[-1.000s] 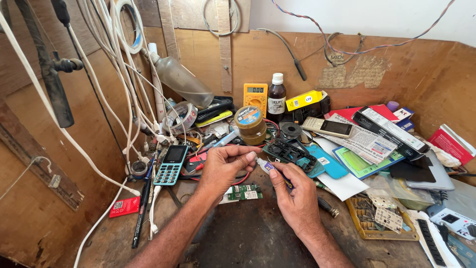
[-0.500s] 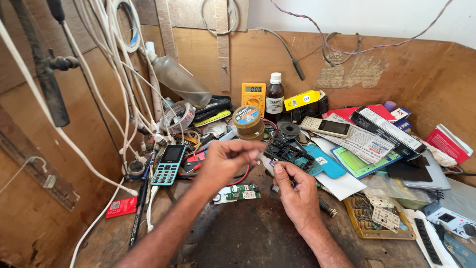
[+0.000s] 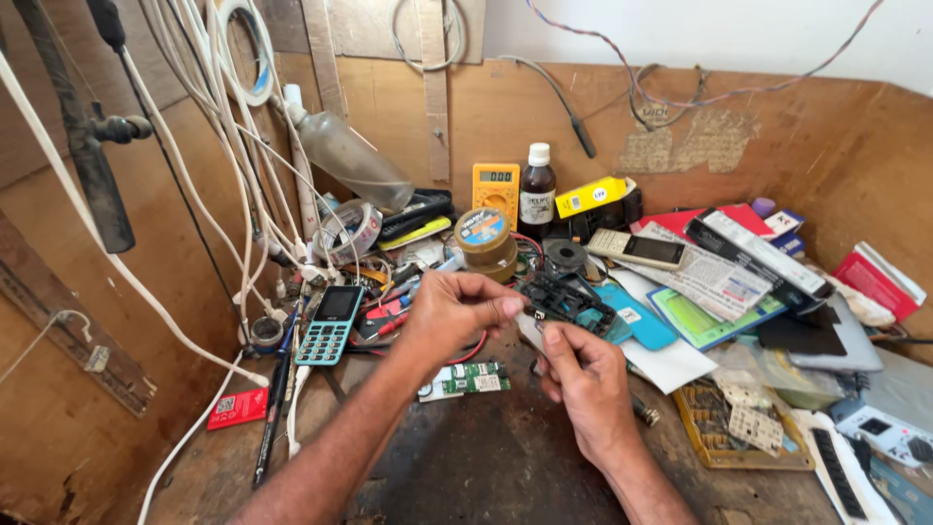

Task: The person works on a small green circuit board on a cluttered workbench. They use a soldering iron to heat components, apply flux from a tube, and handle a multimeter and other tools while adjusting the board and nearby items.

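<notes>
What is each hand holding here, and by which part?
The left hand and right hand pinch a small part between their fingertips, above the dark phone frame. It is too small to identify, and the grip point cannot be told.

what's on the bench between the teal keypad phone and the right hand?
Head view: the green circuit board lies flat between the teal keypad phone and the right hand, under the left hand.

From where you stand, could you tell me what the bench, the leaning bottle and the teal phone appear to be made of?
Bench: apparently wood board, matte and worn, with dark stains and a brown grainy surface.
Bottle: probably clear plastic, dull; it looks see-through but cloudy and dusty.
Phone: likely moulded plastic, teal casing with a smooth dark screen and raised keys.
</notes>
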